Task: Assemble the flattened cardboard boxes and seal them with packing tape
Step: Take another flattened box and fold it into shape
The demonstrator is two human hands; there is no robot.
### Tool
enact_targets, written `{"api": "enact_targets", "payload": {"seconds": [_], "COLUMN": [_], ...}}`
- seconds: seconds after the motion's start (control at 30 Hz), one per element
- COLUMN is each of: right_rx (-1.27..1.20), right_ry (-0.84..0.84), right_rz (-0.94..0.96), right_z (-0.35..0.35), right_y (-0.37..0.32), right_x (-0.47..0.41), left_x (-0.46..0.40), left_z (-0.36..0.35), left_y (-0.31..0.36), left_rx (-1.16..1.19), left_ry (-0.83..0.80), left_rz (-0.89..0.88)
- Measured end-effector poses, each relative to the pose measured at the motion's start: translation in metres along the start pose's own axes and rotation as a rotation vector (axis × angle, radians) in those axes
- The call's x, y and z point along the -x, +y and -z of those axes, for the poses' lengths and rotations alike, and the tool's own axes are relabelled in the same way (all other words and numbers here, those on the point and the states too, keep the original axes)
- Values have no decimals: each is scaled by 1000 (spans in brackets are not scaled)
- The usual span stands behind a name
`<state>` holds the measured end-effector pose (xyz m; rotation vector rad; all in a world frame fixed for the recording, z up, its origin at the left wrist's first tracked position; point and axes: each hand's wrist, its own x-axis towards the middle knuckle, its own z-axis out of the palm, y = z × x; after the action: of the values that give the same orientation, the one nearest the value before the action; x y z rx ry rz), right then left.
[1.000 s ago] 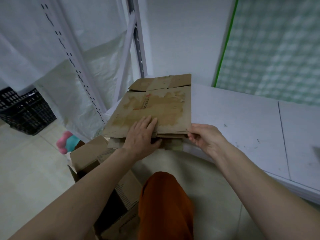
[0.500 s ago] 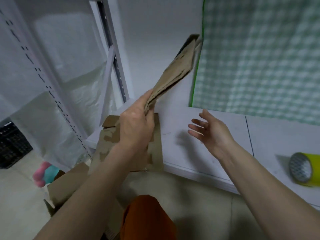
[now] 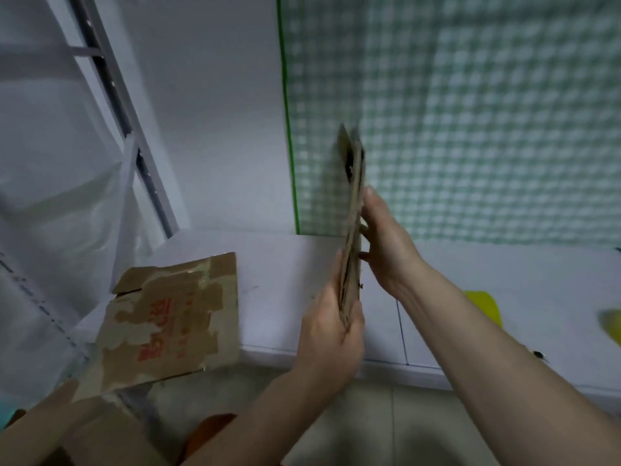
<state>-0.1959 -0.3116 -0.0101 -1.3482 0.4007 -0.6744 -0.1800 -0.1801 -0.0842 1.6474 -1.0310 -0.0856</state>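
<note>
Brown flattened box [image 3: 353,223] stands edge-on, worn.

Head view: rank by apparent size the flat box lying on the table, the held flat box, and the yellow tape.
1. Flat box on the table.
2. Held flat box, edge-on, so unsure.
3. Yellow tape, blurred and cut off.

A flattened cardboard box [image 3: 353,210] is held upright, edge-on to the camera, above the white table [image 3: 285,264]; its brown layers are seen pressed together, with a dark gap near the top edge. A second flattened box [image 3: 171,321], brown with pale torn patches and red print, lies flat at the table's left end, overhanging its near edge. Yellow tape [image 3: 611,326] is seen blurred at the table's right end.
</note>
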Motion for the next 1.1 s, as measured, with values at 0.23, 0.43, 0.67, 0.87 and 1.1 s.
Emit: {"api": "enact_targets", "payload": {"seconds": [0.23, 0.43, 0.67, 0.87, 1.1], "right_rx": [24, 14, -90, -253, -322], "right_ry": [93, 116, 75, 112, 149], "right_rz": [17, 40, 72, -61, -186], "right_z": [28, 48, 53, 74, 88], "right_y": [13, 8, 12, 1, 6], "right_x": [25, 31, 35, 38, 32], "left_x": [-7, -47, -98, -97, -97], "left_z": [-5, -5, -14, -16, -14], "left_y": [23, 58, 89, 90, 87], "left_rx": [318, 735, 674, 700, 674], "left_ry": [-448, -597, -501, -445, -405], "left_rz": [59, 330, 559, 599, 627]}}
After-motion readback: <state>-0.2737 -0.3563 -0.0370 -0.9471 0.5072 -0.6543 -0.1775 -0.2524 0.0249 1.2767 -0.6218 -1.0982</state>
